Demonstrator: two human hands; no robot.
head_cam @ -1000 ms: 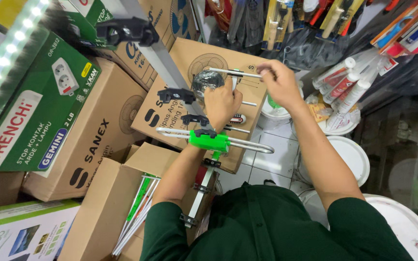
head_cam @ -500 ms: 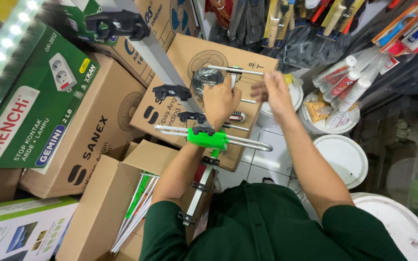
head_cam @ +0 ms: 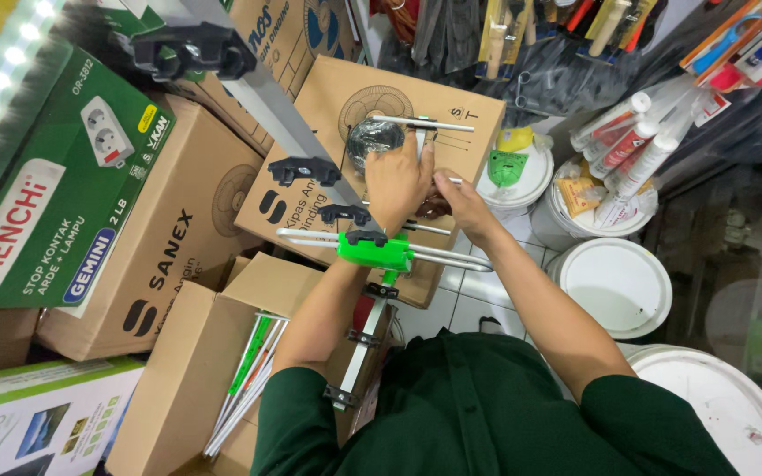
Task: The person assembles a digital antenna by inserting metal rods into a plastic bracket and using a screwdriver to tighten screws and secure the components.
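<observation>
A long grey antenna boom (head_cam: 266,106) with black clamps (head_cam: 303,169) runs from the upper left down to my lap, over a brown carton (head_cam: 451,97). A green plastic bracket (head_cam: 377,252) sits on it, with a looped metal rod (head_cam: 451,258) through it. My left hand (head_cam: 397,183) reaches over the boom, its fingers closed around a thin cross rod (head_cam: 425,124) next to a dark round part (head_cam: 372,141). My right hand (head_cam: 459,196) presses against the left one and pinches a short thin rod (head_cam: 454,181). What lies under the palms is hidden.
Stacked cartons (head_cam: 160,238) and a green box (head_cam: 55,194) fill the left. An open carton (head_cam: 222,353) holds more rods. White lidded buckets (head_cam: 615,282) stand at the right, one holding sealant tubes (head_cam: 628,145). Tools hang at the top. A green part (head_cam: 504,166) lies on a lid.
My right hand has left the far end of the top rod and come down and left, next to my left hand. The left hand has stayed on the rods.
</observation>
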